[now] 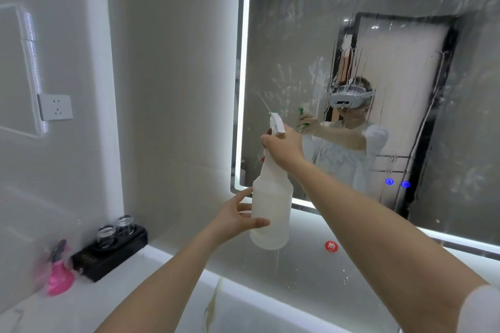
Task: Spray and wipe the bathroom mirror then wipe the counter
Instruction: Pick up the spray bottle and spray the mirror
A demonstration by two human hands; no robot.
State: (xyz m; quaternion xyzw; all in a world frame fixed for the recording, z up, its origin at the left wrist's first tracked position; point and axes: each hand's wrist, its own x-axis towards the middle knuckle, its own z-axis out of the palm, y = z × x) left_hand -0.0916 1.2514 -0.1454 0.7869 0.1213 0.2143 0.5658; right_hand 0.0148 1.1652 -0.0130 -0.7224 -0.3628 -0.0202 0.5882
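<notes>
A person stands at a bathroom mirror [297, 35] holding a spray bottle [272, 213] in both hands, raised in front of the glass.

The right hand [284, 147] is wrapped around the bottle's neck, just under the trigger head. Below and left of it, the left hand [238, 220] cups the bottle's body, thumb across the front and fingers around the far side.

The likely risks:
- The nozzle, just above the right hand, points up and left, close to the mirror's lit edge. A squeeze could send mist onto the wall instead of the glass.
- Liquid runs in long streaks down the mirror beyond the right hand. Without wiping, it may drip onto the counter [135, 292] or dry into marks. No cloth is in view.
- A wet bottle could slip if the left hand lets go.

The bottle is white, translucent plastic with a wide round body, a narrow neck, and a white trigger head with a touch of green. The liquid level cannot be made out.

Far down and left of the left hand, a pink bottle [59, 276] and a black tray [113, 259] with two glasses sit on the counter.
</notes>
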